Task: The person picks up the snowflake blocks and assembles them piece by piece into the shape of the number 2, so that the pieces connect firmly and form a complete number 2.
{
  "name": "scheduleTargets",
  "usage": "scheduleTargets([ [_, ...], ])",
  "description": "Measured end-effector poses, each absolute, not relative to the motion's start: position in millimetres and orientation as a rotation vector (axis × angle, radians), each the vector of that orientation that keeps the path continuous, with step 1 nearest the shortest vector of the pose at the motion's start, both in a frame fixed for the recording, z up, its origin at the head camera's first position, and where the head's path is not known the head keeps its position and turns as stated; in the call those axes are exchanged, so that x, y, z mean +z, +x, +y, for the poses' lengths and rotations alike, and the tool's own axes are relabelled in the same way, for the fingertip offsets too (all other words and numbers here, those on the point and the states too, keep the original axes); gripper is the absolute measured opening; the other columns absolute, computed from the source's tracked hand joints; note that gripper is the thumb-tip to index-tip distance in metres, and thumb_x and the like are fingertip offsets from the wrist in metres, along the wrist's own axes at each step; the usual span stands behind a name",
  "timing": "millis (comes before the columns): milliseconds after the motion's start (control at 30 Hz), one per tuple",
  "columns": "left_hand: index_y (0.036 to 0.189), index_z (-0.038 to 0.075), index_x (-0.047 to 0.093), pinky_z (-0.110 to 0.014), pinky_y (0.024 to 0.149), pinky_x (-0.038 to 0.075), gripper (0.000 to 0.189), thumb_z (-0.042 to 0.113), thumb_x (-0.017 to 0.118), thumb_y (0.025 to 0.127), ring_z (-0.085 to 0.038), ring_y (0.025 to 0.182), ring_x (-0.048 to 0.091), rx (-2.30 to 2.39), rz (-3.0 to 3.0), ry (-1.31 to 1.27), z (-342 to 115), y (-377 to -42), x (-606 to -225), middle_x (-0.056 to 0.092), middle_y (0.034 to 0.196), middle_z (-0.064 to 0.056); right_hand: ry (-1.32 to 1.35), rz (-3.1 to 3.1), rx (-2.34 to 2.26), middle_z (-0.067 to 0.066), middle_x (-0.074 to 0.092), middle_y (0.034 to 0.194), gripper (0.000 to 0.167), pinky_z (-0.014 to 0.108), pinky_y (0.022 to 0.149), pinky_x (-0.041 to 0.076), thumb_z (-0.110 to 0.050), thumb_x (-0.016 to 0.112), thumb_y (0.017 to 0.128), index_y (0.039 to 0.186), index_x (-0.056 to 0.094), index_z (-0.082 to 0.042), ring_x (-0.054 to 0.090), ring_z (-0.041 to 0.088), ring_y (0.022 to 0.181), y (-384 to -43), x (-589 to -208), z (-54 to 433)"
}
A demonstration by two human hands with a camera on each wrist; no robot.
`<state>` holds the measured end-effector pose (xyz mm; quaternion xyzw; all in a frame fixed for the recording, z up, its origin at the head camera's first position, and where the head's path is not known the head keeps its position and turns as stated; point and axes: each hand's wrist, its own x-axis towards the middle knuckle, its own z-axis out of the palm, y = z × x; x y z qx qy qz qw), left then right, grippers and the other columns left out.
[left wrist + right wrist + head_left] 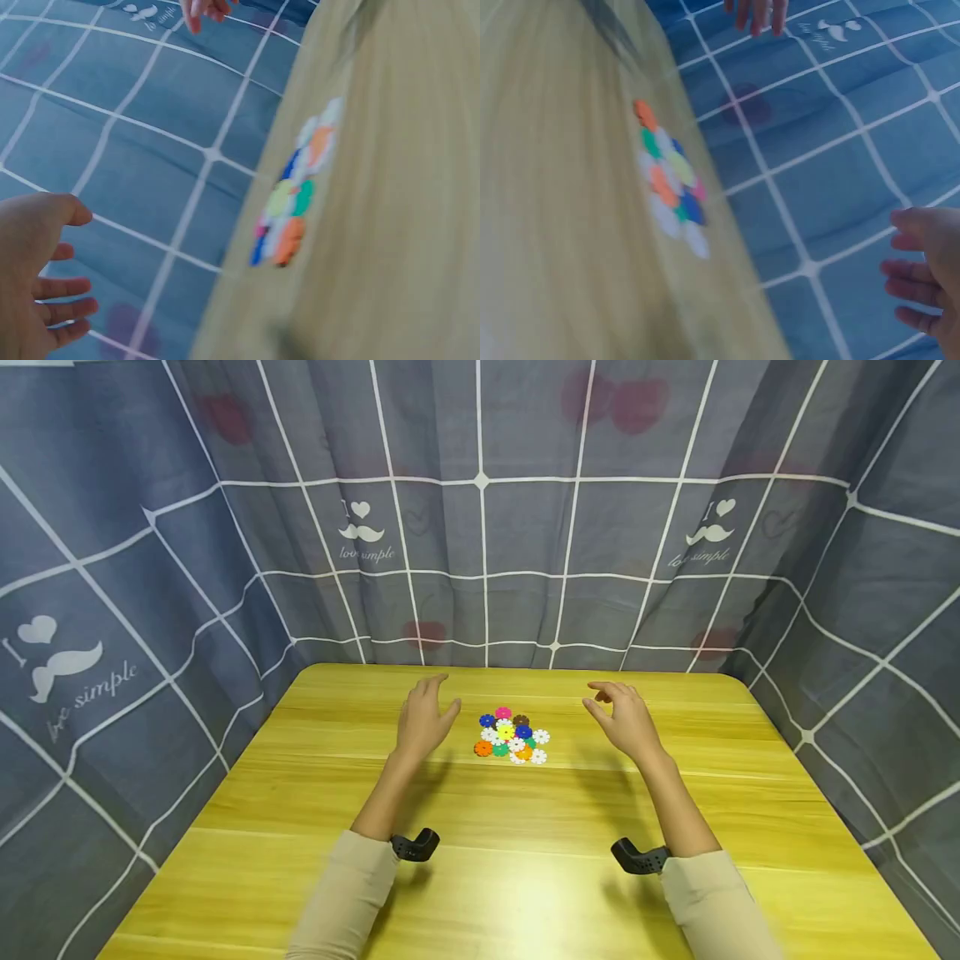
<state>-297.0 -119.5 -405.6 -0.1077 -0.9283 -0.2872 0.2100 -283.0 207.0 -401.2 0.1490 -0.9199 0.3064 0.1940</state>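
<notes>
A small pile of flower-shaped plastic discs (506, 732) in white, orange, blue, green, yellow, pink and brown lies on the wooden table (517, 860). To its left my left hand (423, 718) is held above the table, fingers loosely bent and thumb apart, holding nothing. My right hand (624, 718) hovers likewise on the right side of the pile, its thumb and fingers spread with nothing between them. Both wrist views show the discs (289, 202) blurred, away from the loosely curved fingers of the left hand (37, 277) and of the right hand (930, 270).
A dark grey-blue curtain (525, 535) with white grid lines hangs behind the table and along both sides. Each forearm wears a black wrist band (415, 846) below a beige sleeve (348, 889). A bright glare lies on the table's near part.
</notes>
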Motion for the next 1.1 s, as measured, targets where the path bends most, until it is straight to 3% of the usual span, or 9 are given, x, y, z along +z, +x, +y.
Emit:
scheduleTargets([
  [133, 0.127, 0.006, 0.052, -0.040, 0.077, 0.049, 0.044, 0.027, 0.059, 0.089, -0.030, 0.098, 0.055, -0.966, -2.571, -0.243, -107, -302, -431, 0.056, 0.114, -0.016, 0.406, -2.560, 1.025, 0.010, 0.060, 0.085, 0.033, 0.040, 0.070, 0.045, -0.022, 0.060, 0.091, 0.116, 0.060, 0.000, 0.055, 0.026, 0.081, -291, -423, 192],
  [300, 0.125, 0.003, 0.054, -0.033, 0.063, 0.047, 0.041, 0.022, 0.062, 0.089, -0.026, 0.081, 0.057, -1.193, -2.558, -0.193, -90, -302, -458, 0.058, 0.102, -0.017, 0.349, -2.566, 1.218, 0.007, 0.062, 0.081, 0.028, 0.031, 0.061, 0.045, -0.019, 0.061, 0.090, 0.112, 0.064, -0.002, 0.055, 0.021, 0.073, -296, -449, 176],
  [567, 0.120, -0.001, 0.057, -0.029, 0.058, 0.045, 0.039, 0.021, 0.063, 0.088, -0.019, 0.069, 0.052, -1.278, -2.556, -0.157, -75, -297, -490, 0.055, 0.086, -0.009, 0.305, -2.529, 1.477, 0.006, 0.056, 0.074, 0.029, 0.023, 0.051, 0.036, -0.021, 0.063, 0.089, 0.111, 0.065, -0.002, 0.046, 0.019, 0.063, -301, -483, 149],
  [833, 0.115, -0.002, 0.062, -0.026, 0.059, 0.042, 0.037, 0.021, 0.067, 0.086, -0.015, 0.069, 0.046, -1.197, -2.566, -0.201, -76, -296, -507, 0.051, 0.087, -0.009, 0.231, -2.471, 1.582, 0.004, 0.053, 0.070, 0.031, 0.025, 0.054, 0.035, -0.022, 0.066, 0.087, 0.110, 0.066, -0.002, 0.042, 0.017, 0.060, -297, -506, 123],
  [1033, 0.112, -0.002, 0.064, -0.026, 0.063, 0.042, 0.042, 0.025, 0.072, 0.081, -0.016, 0.075, 0.044, -1.100, -2.626, -0.269, -77, -294, -507, 0.051, 0.090, -0.009, 0.259, -2.557, 1.222, 0.000, 0.048, 0.065, 0.038, 0.032, 0.066, 0.035, -0.033, 0.071, 0.081, 0.111, 0.068, -0.009, 0.042, 0.019, 0.066, -300, -516, 115],
  [1100, 0.112, -0.001, 0.065, -0.027, 0.064, 0.042, 0.042, 0.026, 0.073, 0.081, -0.015, 0.074, 0.044, -1.064, -2.634, -0.265, -77, -294, -508, 0.050, 0.089, -0.008, 0.278, -2.603, 1.091, -0.002, 0.046, 0.064, 0.041, 0.032, 0.064, 0.036, -0.038, 0.070, 0.081, 0.113, 0.068, -0.013, 0.042, 0.018, 0.066, -302, -518, 113],
])
